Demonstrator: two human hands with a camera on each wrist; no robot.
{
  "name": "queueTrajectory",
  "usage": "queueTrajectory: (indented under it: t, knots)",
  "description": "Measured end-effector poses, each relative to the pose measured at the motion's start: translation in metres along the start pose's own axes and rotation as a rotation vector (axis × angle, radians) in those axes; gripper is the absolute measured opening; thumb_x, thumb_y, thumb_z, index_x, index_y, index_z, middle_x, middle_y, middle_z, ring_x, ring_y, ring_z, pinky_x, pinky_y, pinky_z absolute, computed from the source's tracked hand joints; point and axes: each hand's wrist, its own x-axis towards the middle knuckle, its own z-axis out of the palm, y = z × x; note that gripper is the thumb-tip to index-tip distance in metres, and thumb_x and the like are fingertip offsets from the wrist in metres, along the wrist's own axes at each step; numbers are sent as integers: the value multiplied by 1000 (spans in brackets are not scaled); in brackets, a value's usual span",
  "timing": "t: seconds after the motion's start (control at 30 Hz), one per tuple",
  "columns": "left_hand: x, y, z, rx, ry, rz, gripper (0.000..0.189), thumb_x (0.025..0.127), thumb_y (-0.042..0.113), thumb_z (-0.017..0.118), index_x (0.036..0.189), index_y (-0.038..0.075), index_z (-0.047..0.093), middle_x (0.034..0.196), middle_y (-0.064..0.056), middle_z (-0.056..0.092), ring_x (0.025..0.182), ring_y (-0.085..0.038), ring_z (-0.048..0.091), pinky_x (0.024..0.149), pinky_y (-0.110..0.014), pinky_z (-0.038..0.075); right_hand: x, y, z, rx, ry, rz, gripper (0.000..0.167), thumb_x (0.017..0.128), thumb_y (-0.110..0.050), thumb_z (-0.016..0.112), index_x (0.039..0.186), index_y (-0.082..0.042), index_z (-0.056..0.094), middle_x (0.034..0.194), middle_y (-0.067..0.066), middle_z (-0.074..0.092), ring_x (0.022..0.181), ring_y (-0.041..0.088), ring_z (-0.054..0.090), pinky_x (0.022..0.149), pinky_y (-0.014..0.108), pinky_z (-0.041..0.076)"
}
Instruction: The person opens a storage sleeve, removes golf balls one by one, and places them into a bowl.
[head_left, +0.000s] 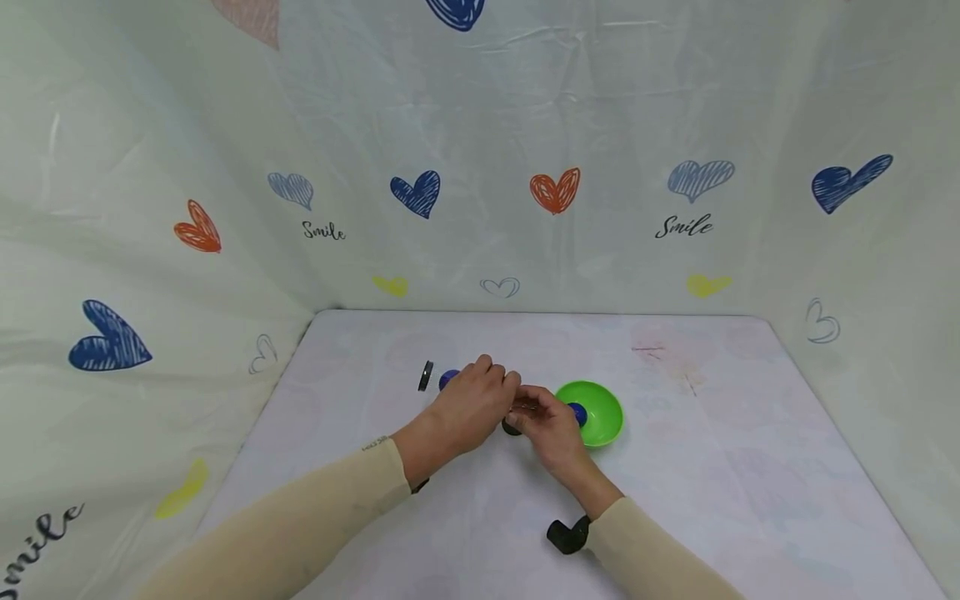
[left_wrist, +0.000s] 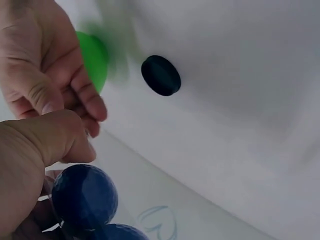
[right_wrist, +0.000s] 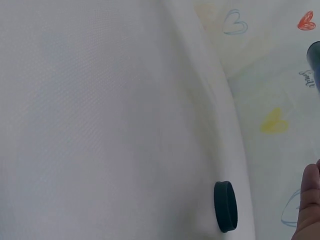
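My left hand (head_left: 476, 404) grips what looks like a clear tube holding blue balls (left_wrist: 85, 197); its walls barely show. A black end (head_left: 425, 375) projects to the left of that hand. My right hand (head_left: 550, 427) meets the left hand's fingertips, its fingers loosely bent, and no object shows clearly in it. Below the meeting fingers lies a round black cap (left_wrist: 161, 75), apart from both hands in the left wrist view. Just right of the right hand sits a green bowl (head_left: 609, 417), with a blue ball (head_left: 577, 414) at its left side.
The white tabletop (head_left: 750, 467) extends around the hands. Behind it and at both sides hangs a pale sheet (head_left: 480, 100) printed with hearts. A black wrist device (head_left: 567, 536) juts out from the right sleeve.
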Motion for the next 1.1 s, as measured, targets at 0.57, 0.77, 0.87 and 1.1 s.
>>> queueTrajectory:
  t: [0.57,0.77,0.87,1.1]
  knots:
    - [5,1,-21,123,-65,66,30,96,33,79,113,13,63,103,-2,67,98,-20,57,85,-29,54,-1,-1,1,133,-24,67,42,91,15,70,131,9,59,125,21,68,102,8,72,87,23,59]
    - [4,1,-17,136,-4,76,28,97,32,77,113,14,64,100,-2,66,95,-19,56,82,-28,53,-1,-3,0,136,-5,53,43,89,18,69,129,12,57,125,19,68,99,6,71,83,21,59]
    - [4,0,-14,125,32,83,26,98,32,76,111,13,64,97,-2,65,92,-19,56,79,-28,52,-1,-4,-2,149,-10,64,45,89,19,69,131,11,56,129,20,65,99,6,71,84,21,59]
    - [2,0,-9,54,55,76,26,99,31,76,111,12,64,97,-2,65,90,-20,56,78,-28,53,-2,-3,-7,130,-61,78,50,90,12,73,136,9,54,131,26,64,104,8,70,87,23,59]
